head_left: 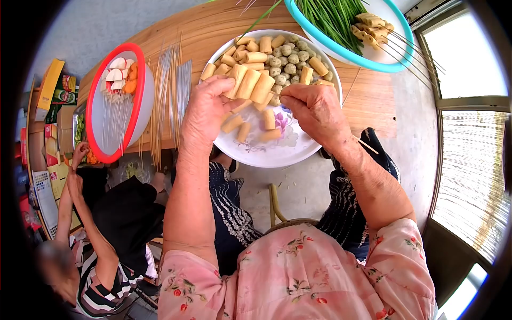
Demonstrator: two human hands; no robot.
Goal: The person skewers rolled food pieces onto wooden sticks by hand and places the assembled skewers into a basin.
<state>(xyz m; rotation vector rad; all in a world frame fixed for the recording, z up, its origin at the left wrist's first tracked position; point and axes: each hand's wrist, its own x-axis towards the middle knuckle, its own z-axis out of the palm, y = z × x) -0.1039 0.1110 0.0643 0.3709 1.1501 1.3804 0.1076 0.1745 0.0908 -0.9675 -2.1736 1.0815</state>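
My left hand (pixel 205 104) is closed on a row of tan cylindrical food rolls (pixel 249 84), held side by side above the white plate (pixel 261 154). My right hand (pixel 316 109) is pinched beside them, gripping a thin bamboo skewer (pixel 368 145) whose end sticks out past the wrist. Whether its tip is inside the rolls is hidden by the fingers. On the plate below lie loose rolls (pixel 269 118), with more heaped at the back left. Grey-green balls (pixel 290 58) are piled at the back right.
Left of the plate, bamboo skewers (pixel 160 114) lie on the wooden table (pixel 200 26). A red-rimmed basin (pixel 136 56) holds skewered white and orange pieces. At the back right, a blue-rimmed basin (pixel 392 66) holds green stalks and skewered folded pieces. Another person (pixel 106 234) sits at lower left.
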